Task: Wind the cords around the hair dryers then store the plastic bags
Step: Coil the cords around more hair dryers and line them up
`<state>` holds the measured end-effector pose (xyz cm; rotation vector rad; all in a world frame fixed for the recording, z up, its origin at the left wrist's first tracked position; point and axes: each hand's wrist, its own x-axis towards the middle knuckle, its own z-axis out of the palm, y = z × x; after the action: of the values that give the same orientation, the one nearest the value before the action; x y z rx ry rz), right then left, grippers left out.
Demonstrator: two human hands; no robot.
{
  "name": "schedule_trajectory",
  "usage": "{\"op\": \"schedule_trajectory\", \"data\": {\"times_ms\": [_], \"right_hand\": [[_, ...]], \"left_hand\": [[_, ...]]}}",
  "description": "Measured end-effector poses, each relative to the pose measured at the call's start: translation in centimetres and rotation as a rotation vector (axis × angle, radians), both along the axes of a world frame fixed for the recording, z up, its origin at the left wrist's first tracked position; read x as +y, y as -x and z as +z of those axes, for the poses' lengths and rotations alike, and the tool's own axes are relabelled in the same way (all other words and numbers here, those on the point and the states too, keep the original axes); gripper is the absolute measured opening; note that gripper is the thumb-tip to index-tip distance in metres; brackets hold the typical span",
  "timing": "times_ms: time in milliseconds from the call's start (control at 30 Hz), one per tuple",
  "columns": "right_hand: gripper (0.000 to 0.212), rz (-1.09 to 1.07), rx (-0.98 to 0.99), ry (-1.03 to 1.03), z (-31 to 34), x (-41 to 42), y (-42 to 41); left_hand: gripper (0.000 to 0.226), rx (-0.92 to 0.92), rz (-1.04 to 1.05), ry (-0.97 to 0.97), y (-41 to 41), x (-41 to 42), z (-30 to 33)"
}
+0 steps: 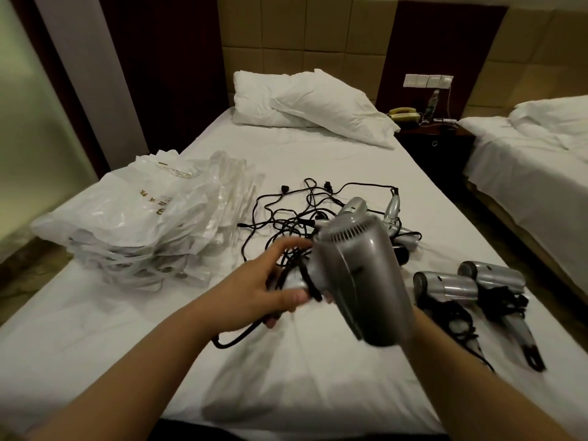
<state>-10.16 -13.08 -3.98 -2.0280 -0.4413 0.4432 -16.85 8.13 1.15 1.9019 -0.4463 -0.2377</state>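
Here, seen from above a white hotel bed (318,160), a person holds a silver hair dryer (359,281) in the air over the sheet. The left hand (267,291) curls its fingers around the folded handle and pinches a loop of black cord (241,332) against it; the rest of that cord trails down onto the bed. The right hand is hidden behind the dryer's body, so whether it grips or merely props cannot be told; only its forearm shows.

Risks, as a judgement: the trailing cord runs toward a tangle of loose cords (302,211) belonging to more unwound dryers (394,224) just beyond. Pulling hard could drag that knot along or snag a plug. The dryer's shell looks smooth and glossy, so a loose hold might let it slip and the wraps spring open. Tight winding could also kink the stiff, rubbery cord near the handle.

At the right lie two finished dryers (471,288), side by side, cords bundled around their handles. They are rounded, metallic-looking barrels with grilled ends. At the left sits a slumped stack of plastic bags (133,224), thin, crinkly, translucent white, with gold printing, not yet stored. Two soft pillows (305,103) rest at the headboard.
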Motion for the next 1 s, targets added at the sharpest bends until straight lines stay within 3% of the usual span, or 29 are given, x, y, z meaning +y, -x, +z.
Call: {"op": "schedule_trajectory", "data": {"times_ms": [133,233,400,533,633,767,867,1000], "right_hand": [[0.034,0.029,-0.016,0.064,-1.9,2.3,2.8],[0.022,0.098,-0.207,0.335,-3.0,2.1,3.0],[0.021,0.115,-0.396,0.369,0.3,2.3,3.4],[0.019,0.209,-0.431,0.388,3.9,2.4,5.4],[0.016,0.333,-0.434,0.516,5.5,1.3,5.6],[0.008,0.379,-0.285,0.552,5.7,-0.6,5.8],[0.021,0.354,-0.381,0.542,6.3,-0.2,6.2],[0.019,0.336,-0.595,0.508,8.3,1.3,6.1]], "left_hand": [[0.043,-0.005,0.123,0.258,-0.9,-0.3,0.0],[0.028,0.01,0.307,0.354,-1.3,-0.2,0.7],[0.008,-0.109,0.549,0.322,-2.5,0.4,1.8],[0.016,-0.155,0.711,0.136,-3.8,1.5,1.4],[0.03,-0.151,0.728,-0.119,-4.1,1.8,0.6],[0.048,-0.092,0.798,-0.228,-4.3,2.3,-0.4],[0.053,-0.182,0.805,-0.476,-4.6,2.1,-0.9],[0.06,-0.212,0.645,-0.863,-3.9,0.7,-1.9]]}}
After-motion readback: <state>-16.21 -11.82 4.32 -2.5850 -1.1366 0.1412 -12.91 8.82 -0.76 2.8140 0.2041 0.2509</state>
